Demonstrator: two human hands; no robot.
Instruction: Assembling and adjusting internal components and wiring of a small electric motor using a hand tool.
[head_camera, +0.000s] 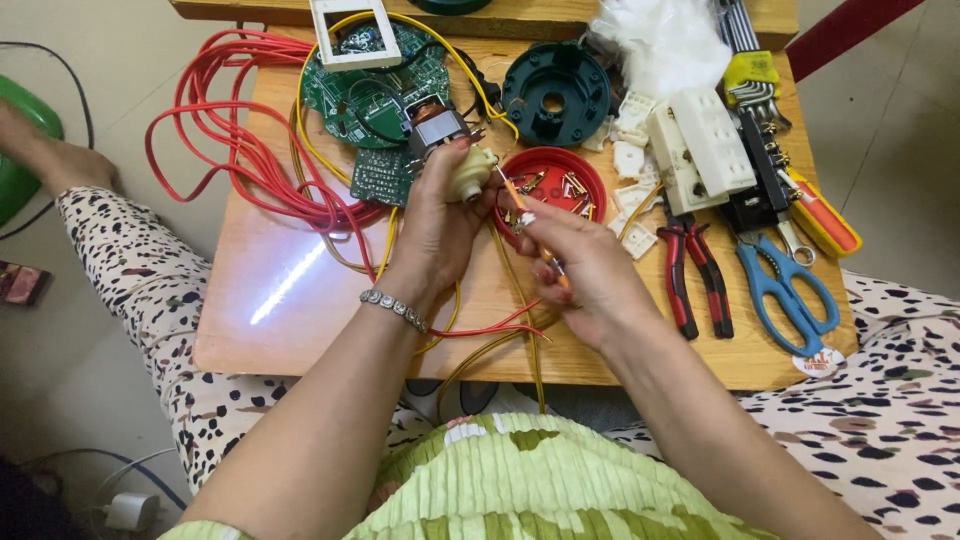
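Centrally, above a small wooden table (300, 300): left hand (435, 225) closed around a small electric motor (450, 150), cream plastic end turned toward the right hand, metal winding block pointing away toward the round green circuit board (365, 90). Right hand (585, 265) pinched shut on a thin orange-handled screwdriver (525, 215), shaft slanting up and left, tip touching the motor's cream end. Silver bracelet (393, 308) on the left wrist.

Just behind the hands, on the table: a red round lid (560, 180) holding small screws and metal bits, partly hidden by the right fingers. Further back, a dark green round plastic housing (555, 90) beside the circuit board, and a white rectangular frame (355, 35) lying on the board's far edge. Red wire (230, 140) coiled in loops at the table's left, spilling over the edge; yellow wire (470, 70) arcing round the board and running down under the hands.

To the right: white socket blocks (700, 145), red-handled pliers (695, 270), blue-handled scissors (790, 290), a yellow and orange screwdriver (825, 220) and a set of hex keys (745, 60) in a yellow holder, all lying close together. Crumpled clear plastic (660, 35) at the far edge
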